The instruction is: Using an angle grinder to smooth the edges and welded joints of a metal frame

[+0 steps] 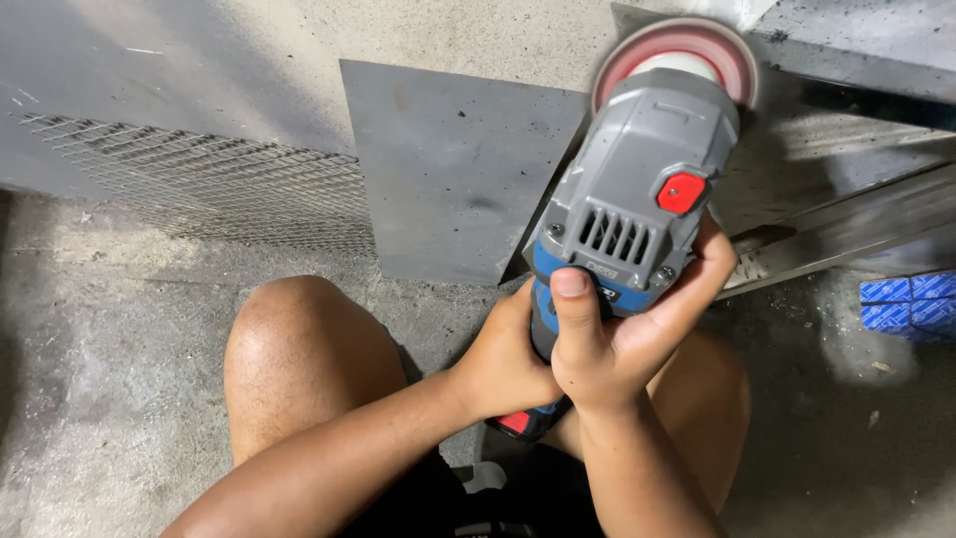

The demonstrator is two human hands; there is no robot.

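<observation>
Head view: both hands wrapped around grey-and-blue plastic angle grinder (627, 199) with red lock button, held above the knees. Right hand (622, 339) grips the body near the head, thumb up along the blue section. Left hand (503, 364) is closed on the lower handle. Red-rimmed round disc (677, 50) faces the flat grey steel sheet (448, 169). Expanded metal mesh panel (199, 179) left, blue boxes (911, 304) far right, concrete floor (100, 399).

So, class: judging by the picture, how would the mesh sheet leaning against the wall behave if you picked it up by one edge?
The mesh sheet looks thin and open, so probably light and somewhat springy. Its cut edges may snag skin. Leaning on the wall, it could slide down when nudged.
</observation>
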